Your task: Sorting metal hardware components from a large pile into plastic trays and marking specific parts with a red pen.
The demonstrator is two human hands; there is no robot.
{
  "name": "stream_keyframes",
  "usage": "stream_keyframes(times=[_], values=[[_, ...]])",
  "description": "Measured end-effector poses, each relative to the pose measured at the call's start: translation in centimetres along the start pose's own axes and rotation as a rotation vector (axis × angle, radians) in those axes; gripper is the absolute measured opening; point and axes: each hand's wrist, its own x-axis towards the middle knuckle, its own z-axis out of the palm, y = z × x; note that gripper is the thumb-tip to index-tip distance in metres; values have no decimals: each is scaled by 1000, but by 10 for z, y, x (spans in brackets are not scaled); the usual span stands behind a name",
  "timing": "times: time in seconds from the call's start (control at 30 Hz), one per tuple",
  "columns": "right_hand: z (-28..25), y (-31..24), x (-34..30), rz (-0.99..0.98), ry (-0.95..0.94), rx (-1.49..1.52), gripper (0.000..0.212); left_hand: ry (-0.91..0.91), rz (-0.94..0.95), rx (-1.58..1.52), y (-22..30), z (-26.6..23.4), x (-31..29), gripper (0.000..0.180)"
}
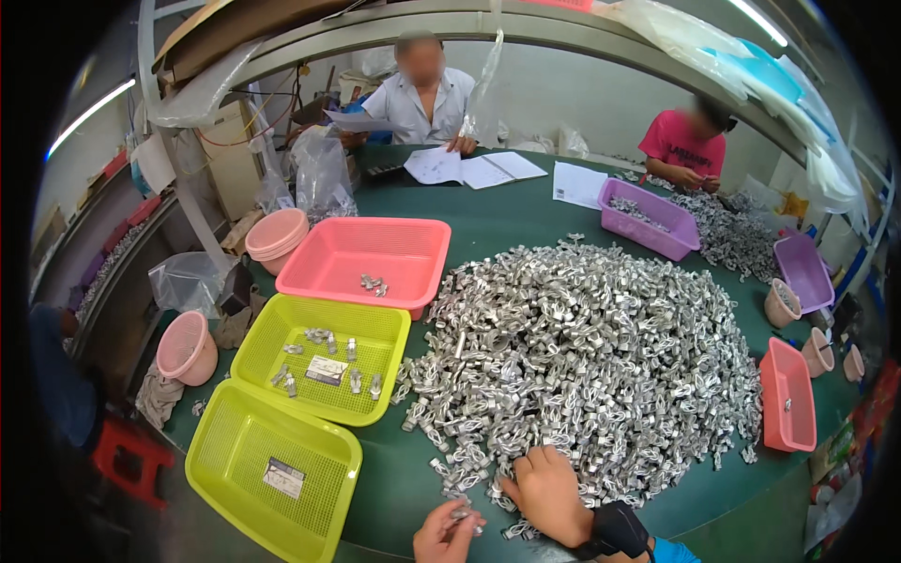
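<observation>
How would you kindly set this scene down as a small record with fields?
Left hand: holds a small metal part
Right hand: at the near edge of the pile of metal parts; any grip unclear
Pink basket: a few parts inside
Middle yellow-green basket: several parts, one card
Nearest yellow-green basket: another card
Surface: green table
Other people: two, beyond the pile

The parts (pixel 591 366) are silver-grey, the table (pixel 526 216) dark green. One basket (pixel 427 251) is coral pink; the lime baskets (pixel 221 469) have a fine grid pattern — the purple baskets (pixel 671 246) are paler at the nearer one. The tray (pixel 775 394) is salmon red, the tubs (pixel 187 347) pale pink, the stool (pixel 131 455) bright red. The wristband (pixel 619 528) is black, the sleeve (pixel 674 552) bright blue — the papers (pixel 577 184) mostly white
</observation>
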Motion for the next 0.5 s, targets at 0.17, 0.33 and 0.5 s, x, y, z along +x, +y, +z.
stream_keyframes(times=[0.17, 0.33, 0.5], values=[[-7, 8, -13, 59, 41, 219, 14, 78, -78, 123, 26, 18, -1, 24], [-43, 1, -21, 36, 64, 440, 22, -48, 325, 432, 31, 25, 2, 14], [-46, -1, -46, 60, -45, 794, 24, -102, 304, 294, 29, 42, 2, 11]])
